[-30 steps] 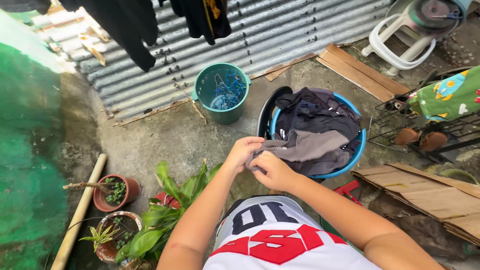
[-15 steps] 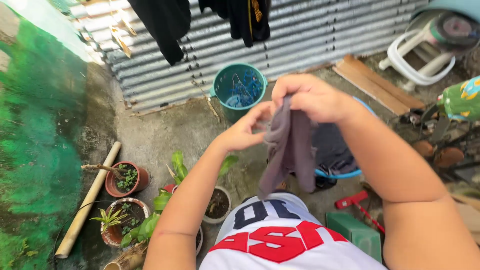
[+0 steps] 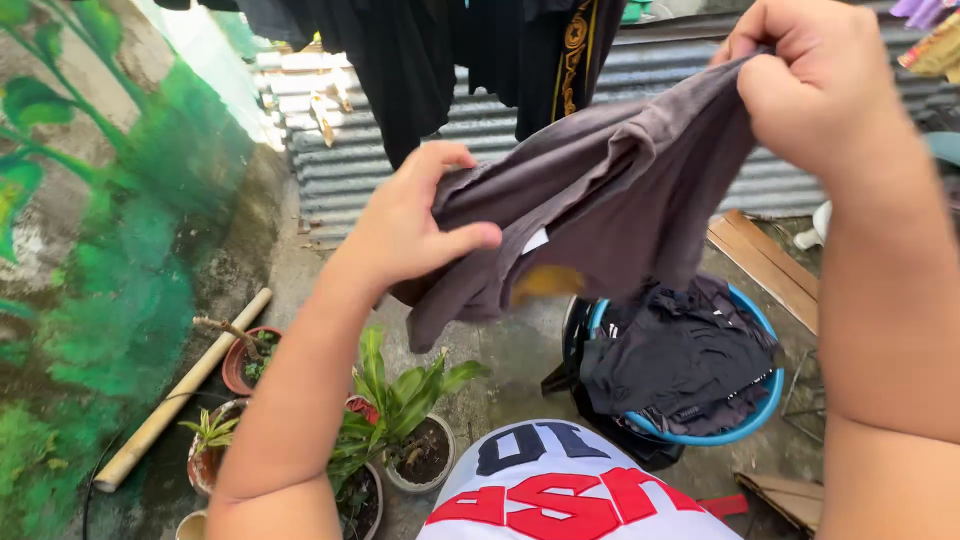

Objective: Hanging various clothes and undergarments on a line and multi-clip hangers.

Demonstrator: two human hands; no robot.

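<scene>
Your left hand (image 3: 415,225) is closed on the near-left edge of a grey garment (image 3: 600,190), thumb pressed over the cloth; your right hand (image 3: 815,85) is clenched on its far-right edge, held higher; the garment hangs stretched between them, raised in front of you, above the basin. A small white label (image 3: 537,240) sits inside the cloth near your left thumb, and a yellowish patch (image 3: 548,282) lies just below it.

Dark clothes (image 3: 440,60) hang at the far side, directly behind the garment; one carries a gold patterned strip (image 3: 572,50). A corrugated metal sheet (image 3: 330,150) leans behind them.

Below, to the right, a blue basin (image 3: 745,425) holds dark laundry (image 3: 680,360); wooden boards (image 3: 765,260) lie beyond it. To the near left stand potted plants (image 3: 400,400) and a terracotta pot (image 3: 245,360); a pale pole (image 3: 180,400) lies beside them against the green painted wall (image 3: 90,250). The ground (image 3: 510,350) is rough grey concrete, outdoors.
</scene>
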